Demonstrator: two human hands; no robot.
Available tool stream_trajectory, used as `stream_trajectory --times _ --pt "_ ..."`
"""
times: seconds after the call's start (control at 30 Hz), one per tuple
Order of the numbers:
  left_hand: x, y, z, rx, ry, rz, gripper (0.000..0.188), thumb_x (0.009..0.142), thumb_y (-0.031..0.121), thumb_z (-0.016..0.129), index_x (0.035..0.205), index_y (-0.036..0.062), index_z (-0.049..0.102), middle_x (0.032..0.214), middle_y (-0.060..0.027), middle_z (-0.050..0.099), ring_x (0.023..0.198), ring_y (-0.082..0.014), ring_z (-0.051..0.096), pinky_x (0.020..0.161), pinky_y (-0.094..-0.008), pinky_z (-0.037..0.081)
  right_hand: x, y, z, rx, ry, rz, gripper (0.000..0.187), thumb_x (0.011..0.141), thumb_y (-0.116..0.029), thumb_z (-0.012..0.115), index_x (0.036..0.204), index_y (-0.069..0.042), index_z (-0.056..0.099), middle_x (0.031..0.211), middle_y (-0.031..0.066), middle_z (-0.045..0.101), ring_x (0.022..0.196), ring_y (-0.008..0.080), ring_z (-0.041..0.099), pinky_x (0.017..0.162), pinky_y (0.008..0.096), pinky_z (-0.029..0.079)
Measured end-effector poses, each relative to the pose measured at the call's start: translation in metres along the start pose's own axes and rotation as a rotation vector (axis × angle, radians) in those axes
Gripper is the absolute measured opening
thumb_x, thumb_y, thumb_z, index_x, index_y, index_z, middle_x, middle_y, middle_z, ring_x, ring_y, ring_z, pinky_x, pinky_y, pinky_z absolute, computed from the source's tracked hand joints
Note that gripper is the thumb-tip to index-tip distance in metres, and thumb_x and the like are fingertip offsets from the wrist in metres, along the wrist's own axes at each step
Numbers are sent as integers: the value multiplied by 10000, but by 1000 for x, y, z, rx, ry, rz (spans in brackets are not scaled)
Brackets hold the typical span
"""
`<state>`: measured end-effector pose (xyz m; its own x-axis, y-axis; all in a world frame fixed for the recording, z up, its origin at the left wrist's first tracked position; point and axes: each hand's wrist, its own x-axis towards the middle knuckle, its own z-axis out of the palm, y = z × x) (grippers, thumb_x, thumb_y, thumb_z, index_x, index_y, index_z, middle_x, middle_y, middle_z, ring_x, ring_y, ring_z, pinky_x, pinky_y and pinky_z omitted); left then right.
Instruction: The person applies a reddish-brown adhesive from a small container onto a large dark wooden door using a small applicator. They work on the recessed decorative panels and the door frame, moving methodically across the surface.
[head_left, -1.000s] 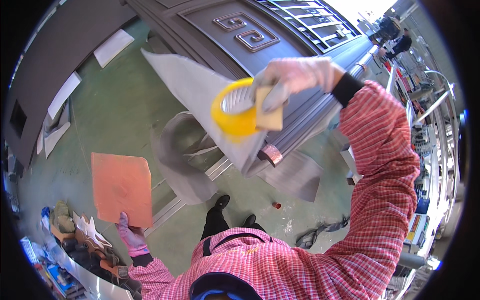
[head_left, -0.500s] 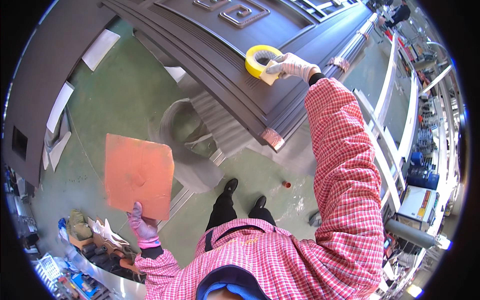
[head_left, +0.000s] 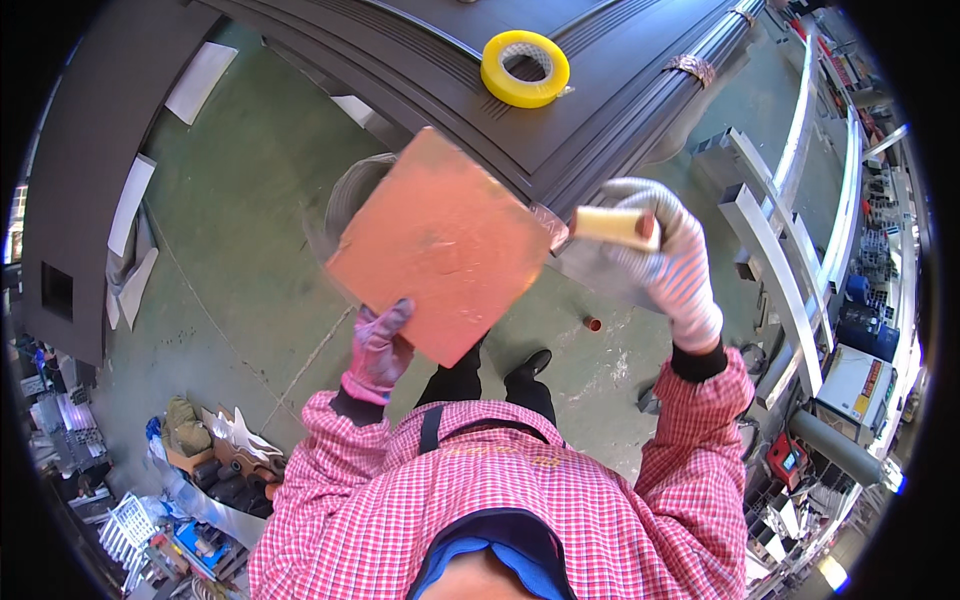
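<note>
My left hand (head_left: 380, 350), in a stained pink and purple glove, grips the lower left edge of a flat square board (head_left: 450, 240) smeared with copper-orange colour. The board is tilted in front of my body. Between the fingers of my right hand (head_left: 682, 265), in a white striped glove, is a pale yellow sponge (head_left: 603, 224); a reddish-brown patch shows on its end. It hovers just right of the board, apart from it. On the dark brown moulded door panel (head_left: 610, 105) beyond lies a roll of yellow tape (head_left: 531, 97). The panel's near corner has a coppery fitting, partly behind the board.
A second dark panel (head_left: 75, 200) stands at the far left. Metal beams (head_left: 775, 265) stretch along the right, near a white machine (head_left: 855, 383). A small reddish cup-like piece (head_left: 593, 324) lies on the green floor. Boxes and oddments (head_left: 225, 450) sit at lower left.
My right hand has drawn back from beside the tape roll toward me, bringing the sponge. My left hand has carried the board up and rightward, turning it. The tape roll stays on the panel.
</note>
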<state>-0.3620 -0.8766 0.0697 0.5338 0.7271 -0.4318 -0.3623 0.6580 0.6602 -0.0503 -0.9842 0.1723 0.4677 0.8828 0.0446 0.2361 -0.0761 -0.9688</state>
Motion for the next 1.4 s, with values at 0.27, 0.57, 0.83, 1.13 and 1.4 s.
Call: stream_trajectory --times 0.27,0.57,0.83,1.13,1.4 --pt "3 -39 17 28 -168 -188 450 897 47 667 1324 49 523 1214 -36 629 1096 -170 636 969 -348 526 -56 1 36 -358 87 -68 334 779 -101 772 1094 -113 660 977 92 674 865 295 676 771 339 547" --pt "-3 -50 20 153 -174 -269 458 886 39 665 1322 21 529 1226 -72 637 1104 -222 641 979 -376 520 -84 16 38 -720 -82 -108 394 684 -198 772 1056 -177 645 918 45 606 868 277 643 715 390 531" --pt "-5 -11 -9 219 -112 -230 531 896 68 656 1396 68 476 1340 -97 570 1203 -282 591 1008 -490 511 -113 85 44 -210 551 30 297 736 -73 784 1013 -85 677 901 98 664 794 278 661 735 338 536" --pt "2 21 -29 218 -119 -187 583 925 110 654 1457 77 417 1440 -109 492 1297 -307 518 1059 -545 468 -83 157 99 189 769 137 295 781 -87 759 1058 -53 663 943 101 658 830 263 660 772 327 522" --pt "3 22 -36 211 -92 -170 628 917 101 661 1479 78 383 1466 -116 457 1320 -312 490 1080 -536 444 -72 178 106 176 789 68 313 756 -48 745 1056 -82 663 956 134 645 843 337 646 754 376 530"
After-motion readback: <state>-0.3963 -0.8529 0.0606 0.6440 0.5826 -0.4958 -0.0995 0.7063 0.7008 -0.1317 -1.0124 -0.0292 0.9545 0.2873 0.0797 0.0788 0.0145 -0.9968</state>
